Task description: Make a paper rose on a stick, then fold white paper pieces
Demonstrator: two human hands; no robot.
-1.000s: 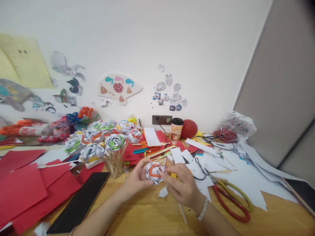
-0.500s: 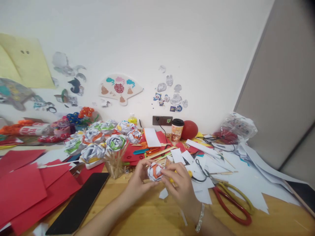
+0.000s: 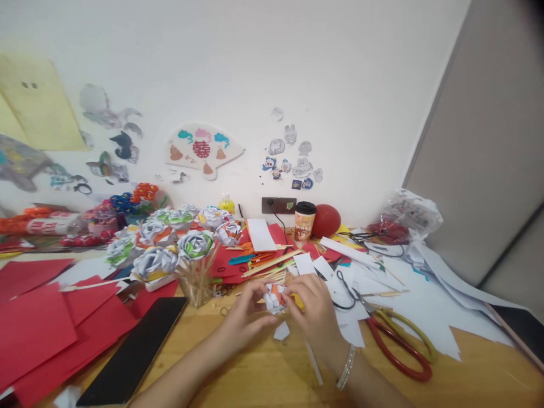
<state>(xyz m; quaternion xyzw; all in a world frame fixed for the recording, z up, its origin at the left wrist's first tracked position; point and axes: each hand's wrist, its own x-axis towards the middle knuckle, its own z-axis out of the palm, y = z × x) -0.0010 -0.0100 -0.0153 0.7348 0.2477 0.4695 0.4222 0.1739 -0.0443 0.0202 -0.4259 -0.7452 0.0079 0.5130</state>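
Note:
Between my two hands is a small white and orange folded paper flower, held just above the wooden table. My left hand grips its left side, the thumb stretched below it. On the other side, the fingers of my right hand pinch the flower's edge. A thin white stick slants down beneath my right hand; whether it joins the flower I cannot tell. Partly hidden behind my right hand lies something yellow. A small white paper scrap rests on the table under the flower.
Finished paper flowers stand at the back left by a clear holder of sticks. Red sheets and a black board lie left. Large scissors, white paper and a lidded cup are to the right.
The paper flower has turned in my fingers and shifted slightly right with my hands. More of the white stick shows below my right hand. The view has moved a little.

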